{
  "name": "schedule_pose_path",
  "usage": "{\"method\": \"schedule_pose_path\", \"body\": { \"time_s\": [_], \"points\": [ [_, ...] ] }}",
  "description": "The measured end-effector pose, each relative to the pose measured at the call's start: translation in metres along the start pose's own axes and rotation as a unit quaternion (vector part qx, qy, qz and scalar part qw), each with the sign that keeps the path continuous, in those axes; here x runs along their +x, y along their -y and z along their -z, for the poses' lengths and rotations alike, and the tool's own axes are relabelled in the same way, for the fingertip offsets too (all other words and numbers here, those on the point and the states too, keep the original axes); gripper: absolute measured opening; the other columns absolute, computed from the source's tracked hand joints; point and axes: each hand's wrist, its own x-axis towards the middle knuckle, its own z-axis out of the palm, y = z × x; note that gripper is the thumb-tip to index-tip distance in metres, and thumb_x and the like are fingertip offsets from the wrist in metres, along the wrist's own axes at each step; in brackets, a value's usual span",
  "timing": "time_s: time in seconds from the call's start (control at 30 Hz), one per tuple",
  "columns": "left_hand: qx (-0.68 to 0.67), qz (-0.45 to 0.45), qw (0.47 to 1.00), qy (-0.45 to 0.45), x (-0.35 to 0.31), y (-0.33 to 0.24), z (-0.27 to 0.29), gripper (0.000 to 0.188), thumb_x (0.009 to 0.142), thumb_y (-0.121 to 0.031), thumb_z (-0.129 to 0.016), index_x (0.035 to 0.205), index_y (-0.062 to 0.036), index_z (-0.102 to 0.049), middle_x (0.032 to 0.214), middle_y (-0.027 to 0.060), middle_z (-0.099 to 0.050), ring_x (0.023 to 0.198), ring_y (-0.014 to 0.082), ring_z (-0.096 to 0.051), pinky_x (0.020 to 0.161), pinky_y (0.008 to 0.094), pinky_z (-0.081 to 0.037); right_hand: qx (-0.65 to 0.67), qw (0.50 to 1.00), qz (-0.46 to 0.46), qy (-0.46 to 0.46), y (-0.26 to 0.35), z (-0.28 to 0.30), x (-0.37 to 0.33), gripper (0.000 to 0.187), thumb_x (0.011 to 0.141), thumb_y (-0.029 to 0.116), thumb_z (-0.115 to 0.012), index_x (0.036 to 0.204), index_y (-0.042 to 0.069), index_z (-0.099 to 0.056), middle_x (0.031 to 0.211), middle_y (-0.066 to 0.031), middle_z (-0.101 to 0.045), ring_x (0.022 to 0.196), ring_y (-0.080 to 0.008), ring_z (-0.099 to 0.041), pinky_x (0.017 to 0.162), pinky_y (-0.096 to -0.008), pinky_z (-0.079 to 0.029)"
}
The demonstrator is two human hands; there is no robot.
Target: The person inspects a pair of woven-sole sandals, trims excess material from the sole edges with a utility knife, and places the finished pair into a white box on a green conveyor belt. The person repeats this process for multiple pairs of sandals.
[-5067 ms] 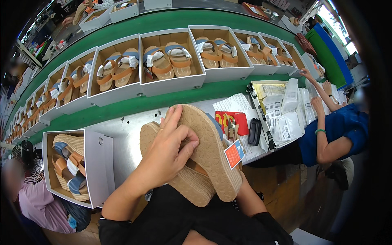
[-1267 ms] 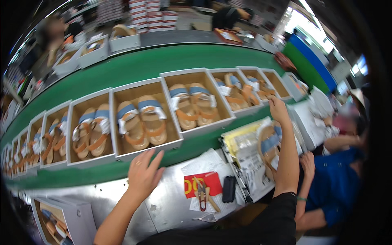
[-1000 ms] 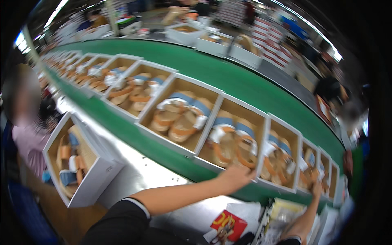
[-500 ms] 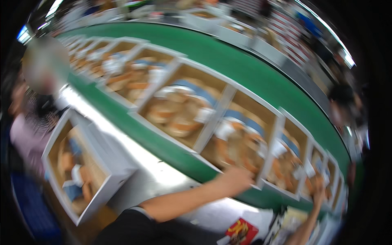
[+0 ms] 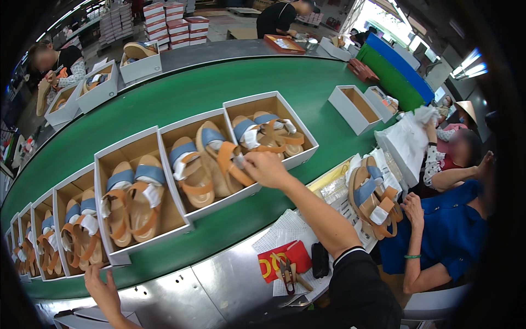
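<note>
- Left hand (image 5: 103,291) is held empty, fingers loosely spread, near a packed box (image 5: 68,192).
- Snips (image 5: 286,274), red cloth (image 5: 298,254) and black case (image 5: 320,260) are crowded onto papers (image 5: 282,231).
- Rightward, packets (image 5: 337,186) are partly blocked by loose sandals (image 5: 365,191).
- By the right hand (image 5: 266,169), fingers closed, a tilted sandal (image 5: 226,157) is pinched inside a white box (image 5: 224,202).
- Beyond, the green surface (image 5: 296,79) is bordered by a dark counter (image 5: 213,52).

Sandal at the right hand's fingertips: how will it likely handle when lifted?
The sandal should mostly keep its shape: its sole looks thick. The orange strap looks thin, so it likely flexes if pulled. Lifted by that strap, the sandal might tilt, since the strap sits toward one end.
</note>
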Motion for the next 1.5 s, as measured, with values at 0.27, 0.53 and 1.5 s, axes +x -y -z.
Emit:
{"method": "schedule_pose_path", "body": {
  "time_s": [0.27,0.53,1.5],
  "points": [
    [-0.192,-0.002,0.975,-0.111,-0.003,-0.092,0.005,0.028,0.088,0.001,-0.06,0.116,0.003,-0.062,0.118,0.0185,-0.062,0.111,0.0333,-0.058,0.099,0.0401,-0.043,0.033,0.993,0.072,0.089,0.106,-0.045,0.013,0.033,0.095,0.033,-0.059,0.084,0.002,-0.064,0.087,-0.0168,-0.068,0.087,-0.0376,-0.066,0.076,-0.0483,-0.051],
    [-0.394,0.003,0.914,0.098,-0.086,-0.137,-0.038,0.023,0.084,-0.005,-0.07,0.107,-0.0005,-0.069,0.106,0.0158,-0.069,0.099,0.0316,-0.066,0.09,0.037,-0.051,-0.156,0.973,-0.147,0.085,0.088,-0.021,0.048,0.031,0.093,0.033,-0.06,0.092,0.005,-0.073,0.098,-0.0174,-0.073,0.092,-0.0342,-0.071,0.077,-0.0441,-0.056],
    [-0.502,-0.191,0.843,0.018,-0.138,-0.173,0.055,0.04,0.082,-0.005,-0.073,0.121,-0.0009,-0.064,0.126,0.0202,-0.058,0.113,0.0329,-0.059,0.096,0.0399,-0.048,0.916,0.39,-0.049,-0.078,0.174,-0.003,-0.199,0.041,0.1,0.025,-0.058,0.134,0.005,-0.053,0.127,-0.0119,-0.062,0.113,-0.024,-0.064,0.096,-0.0393,-0.054]
  ]
}}
